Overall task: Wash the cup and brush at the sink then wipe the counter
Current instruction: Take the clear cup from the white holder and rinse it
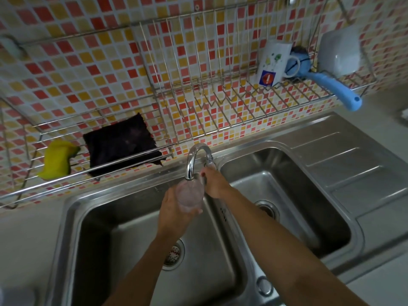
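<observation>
A clear cup (190, 193) is held upright under the faucet spout (189, 171) over the left basin, with my left hand (174, 212) wrapped around its lower part. My right hand (213, 184) reaches to the faucet handle (209, 164) behind the spout, fingers closed around it. A blue-handled brush (331, 85) lies on the wire wall rack at the upper right, its handle sticking out past the rack's edge. A dark cloth (120, 142) and a yellow sponge (57, 159) rest on the lower left rack.
A steel double sink (249, 250) has a left basin, a right basin and a ribbed drainboard (353, 168) at the right. A white printed mug (272, 62) and a pale scoop (340, 51) sit on the dish rack (220, 93). Mosaic tiles cover the wall.
</observation>
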